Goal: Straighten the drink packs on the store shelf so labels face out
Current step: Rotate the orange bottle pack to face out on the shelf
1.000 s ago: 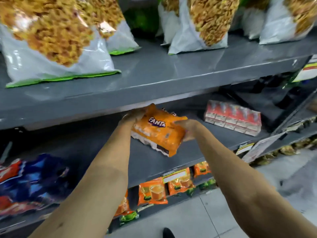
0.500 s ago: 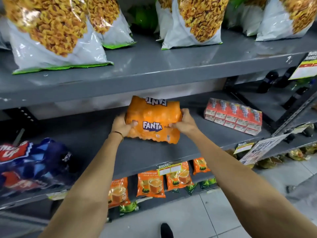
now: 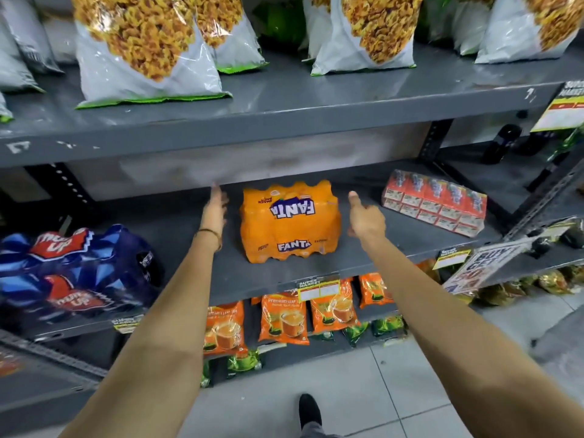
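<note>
An orange Fanta pack (image 3: 289, 221) stands upright on the grey middle shelf (image 3: 259, 279), its Fanta label facing out at the front. My left hand (image 3: 215, 206) hovers just left of the pack, fingers stretched, holding nothing. My right hand (image 3: 363, 218) is just right of the pack, open with the thumb up, not touching it. A blue Thums Up pack (image 3: 72, 273) lies at the left end of the same shelf. A red carton pack (image 3: 434, 202) sits at the right end, angled.
Large snack bags (image 3: 142, 49) line the upper shelf (image 3: 284, 121). Orange tea pouches (image 3: 282, 317) hang on the lower shelf. A promo sign (image 3: 480, 268) sticks out at the right. Tiled floor and my shoe (image 3: 309, 412) are below.
The Fanta pack went from tilted in both hands to standing on the shelf. Both hands have let go and moved apart to its sides.
</note>
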Tool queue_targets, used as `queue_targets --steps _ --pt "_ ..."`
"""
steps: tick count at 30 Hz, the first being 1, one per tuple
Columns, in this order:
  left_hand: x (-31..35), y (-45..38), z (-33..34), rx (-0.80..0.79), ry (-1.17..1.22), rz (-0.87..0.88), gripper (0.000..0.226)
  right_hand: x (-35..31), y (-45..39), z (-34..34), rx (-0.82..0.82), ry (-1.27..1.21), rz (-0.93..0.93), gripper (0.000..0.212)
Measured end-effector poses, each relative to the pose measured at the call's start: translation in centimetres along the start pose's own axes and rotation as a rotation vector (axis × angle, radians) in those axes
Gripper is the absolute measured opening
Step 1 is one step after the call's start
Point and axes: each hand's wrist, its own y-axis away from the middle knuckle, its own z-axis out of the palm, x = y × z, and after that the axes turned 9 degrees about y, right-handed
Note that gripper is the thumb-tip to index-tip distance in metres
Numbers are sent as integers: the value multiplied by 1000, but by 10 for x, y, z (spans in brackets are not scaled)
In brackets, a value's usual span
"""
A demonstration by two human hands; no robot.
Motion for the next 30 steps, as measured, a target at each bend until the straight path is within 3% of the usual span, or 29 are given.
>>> queue_targets --steps 3,6,9,16,18,20,22,24,27,30 --pt "10 -1 29 -90 -107 -77 74 -18 3 6 -125 -78 106 80" --pt "8 -3 33 38 -372 3 62 -32 -2 6 -284 -279 179 83" --pt "3 -14 11 82 -531 54 81 -39 -8 0 -410 -444 191 72" --pt "-1 0 -23 -439 -320 -399 81 -68 -21 30 -563 -459 43 60" --pt "-2 1 -24 -528 -356 -461 79 -77 -22 37 -560 -416 11 60" --pt "0 -3 -18 -424 -407 -378 74 -76 -26 41 -527 -358 -16 63" --pt "6 -18 -5 -144 -370 -220 63 -67 -29 37 -531 -235 -68 67" --pt "15 -39 13 38 -458 -60 51 -53 -27 28 -662 -85 -103 79" --pt "32 -58 52 -4 -673 107 49 -36 -21 11 -873 90 -131 92" --pt "33 -63 86 -155 -765 168 49 -25 -11 3 -979 207 -114 82"
